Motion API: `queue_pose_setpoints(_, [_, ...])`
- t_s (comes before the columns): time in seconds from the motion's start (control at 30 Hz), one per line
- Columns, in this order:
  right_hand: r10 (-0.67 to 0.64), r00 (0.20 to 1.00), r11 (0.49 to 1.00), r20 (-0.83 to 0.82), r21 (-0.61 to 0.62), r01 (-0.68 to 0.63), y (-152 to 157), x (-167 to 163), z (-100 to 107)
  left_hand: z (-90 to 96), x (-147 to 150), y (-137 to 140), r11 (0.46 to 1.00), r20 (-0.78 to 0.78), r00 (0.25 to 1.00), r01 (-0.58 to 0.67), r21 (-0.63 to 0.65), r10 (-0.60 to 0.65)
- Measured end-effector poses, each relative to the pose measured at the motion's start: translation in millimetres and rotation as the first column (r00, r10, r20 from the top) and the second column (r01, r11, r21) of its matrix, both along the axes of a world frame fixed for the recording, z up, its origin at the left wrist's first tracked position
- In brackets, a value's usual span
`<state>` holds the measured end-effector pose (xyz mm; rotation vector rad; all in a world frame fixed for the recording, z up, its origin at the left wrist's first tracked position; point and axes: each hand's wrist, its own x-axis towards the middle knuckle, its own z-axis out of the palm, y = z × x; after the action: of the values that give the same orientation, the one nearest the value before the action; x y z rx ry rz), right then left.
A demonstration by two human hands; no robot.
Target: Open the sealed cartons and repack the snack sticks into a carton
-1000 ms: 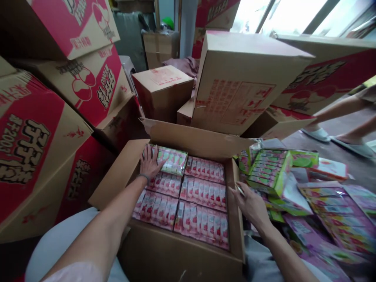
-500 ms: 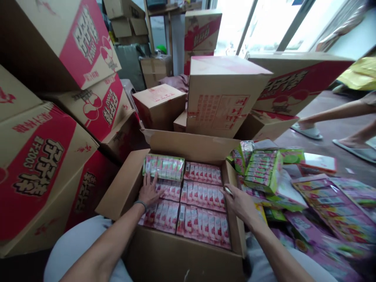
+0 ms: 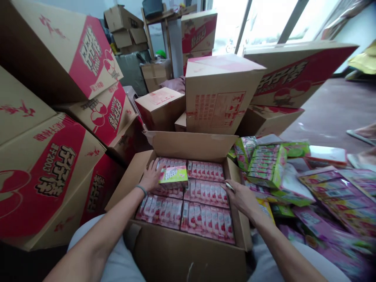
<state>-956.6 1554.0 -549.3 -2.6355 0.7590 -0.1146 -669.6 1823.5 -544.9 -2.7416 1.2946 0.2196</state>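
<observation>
Between my knees an open cardboard carton (image 3: 188,250) holds rows of pink packs of wrapped sticks (image 3: 207,221). On top of them, at the upper left, lies a green and pink candy box (image 3: 174,175), its printed yellow-green face showing. My left hand (image 3: 150,177) is at the left end of that box with its fingers spread; whether it touches is hard to tell. My right hand (image 3: 241,196) is at the carton's right edge, fingers curled round a small pale object (image 3: 229,186) too small to name.
Printed cartons (image 3: 58,168) are stacked on my left, and more cartons (image 3: 220,94) stand behind the open one. To the right lies a pile of green boxes (image 3: 264,164) and purple packs (image 3: 311,227). Part of another person's foot (image 3: 362,135) shows at the far right.
The green candy box has turned from its clear stick-side to its printed face and shifted slightly right. My left hand has moved to its left end. My right hand stays at the carton's edge.
</observation>
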Motion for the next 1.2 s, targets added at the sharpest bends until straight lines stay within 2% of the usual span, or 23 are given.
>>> queue_pose_setpoints(0.07, [-0.009,1.0,1.0,0.002,0.016,0.009,2,-3,-1,6.4,14,-7,0.995,-0.083,0.996,-0.029,0.1,0.037])
queue_pose_setpoints(0.13, [-0.019,1.0,0.999,0.018,0.038,0.018,3,-5,0,12.2,9,-12,0.994,-0.094,0.995,-0.033,0.108,0.043])
queue_pose_setpoints(0.23, [-0.028,0.995,0.997,0.092,0.073,0.022,4,-7,6,14.7,-31,-19,1.0,-0.06,0.998,-0.01,-0.027,0.009])
queue_pose_setpoints(0.3, [-0.04,0.988,0.996,0.148,0.083,0.028,6,-9,11,10.6,-68,-24,0.994,-0.086,0.996,0.02,-0.111,-0.029])
queue_pose_setpoints(0.37, [-0.049,0.982,0.996,0.181,0.086,0.034,11,-11,15,3.6,-102,-27,0.987,-0.142,0.986,0.069,-0.142,-0.089])
queue_pose_setpoints(0.47, [0.019,0.992,0.998,0.121,0.052,-0.025,30,-15,23,-8.1,-128,-20,0.969,-0.181,0.968,0.133,-0.21,-0.172])
queue_pose_setpoints(0.57, [0.173,0.978,0.983,-0.116,-0.046,-0.18,66,-9,33,-19.0,-124,8,0.934,-0.258,0.952,0.068,-0.35,-0.166])
queue_pose_setpoints(0.67, [0.314,0.891,0.928,-0.328,-0.09,-0.36,115,15,44,-27.8,-111,39,0.87,-0.432,0.884,-0.062,-0.488,-0.179])
queue_pose_setpoints(0.77, [0.441,0.804,0.851,-0.399,-0.099,-0.516,160,49,51,-33.3,-107,53,0.801,-0.549,0.822,-0.222,-0.557,-0.154])
queue_pose_setpoints(0.83, [0.488,0.763,0.809,-0.424,-0.11,-0.578,180,69,51,-35.5,-108,53,0.766,-0.571,0.803,-0.257,-0.589,-0.169])
queue_pose_setpoints(0.93, [0.498,0.716,0.776,-0.489,-0.118,-0.62,192,89,46,-37.5,-109,47,0.744,-0.561,0.806,-0.255,-0.617,-0.189])
queue_pose_setpoints(1.1, [0.465,0.688,0.763,-0.557,-0.142,-0.631,195,98,39,-41.0,-106,43,0.765,-0.494,0.849,-0.19,-0.615,-0.187])
queue_pose_setpoints(1.2, [0.443,0.68,0.767,-0.584,-0.145,-0.625,185,95,40,-43.2,-104,44,0.776,-0.469,0.864,-0.166,-0.608,-0.182])
